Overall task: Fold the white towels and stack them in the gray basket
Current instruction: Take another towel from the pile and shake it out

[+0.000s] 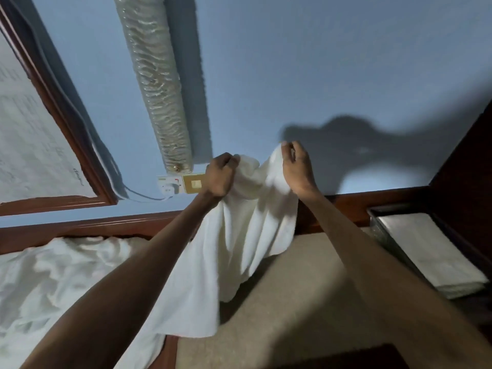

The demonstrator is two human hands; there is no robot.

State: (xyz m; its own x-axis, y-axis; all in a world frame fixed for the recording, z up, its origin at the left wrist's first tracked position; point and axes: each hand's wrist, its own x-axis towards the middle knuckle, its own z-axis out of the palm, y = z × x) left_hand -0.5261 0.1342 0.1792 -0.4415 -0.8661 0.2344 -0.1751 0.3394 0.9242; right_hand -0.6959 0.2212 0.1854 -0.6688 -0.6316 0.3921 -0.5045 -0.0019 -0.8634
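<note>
my left hand [219, 177] and right hand [296, 169] each pinch the top edge of a white towel [239, 235], which hangs above the beige surface [306, 288]. folded towels [426, 249] lie in the gray basket [378, 226] at my right. the writing on the framed sheet [32, 129] is too blurred to read.

Framed white sheet [32, 134] off to my left, rows of faint print running across it, all too blurred for me to read, one small dark word near its lower corner, letters not clear, no readable text anywhere I look
</note>
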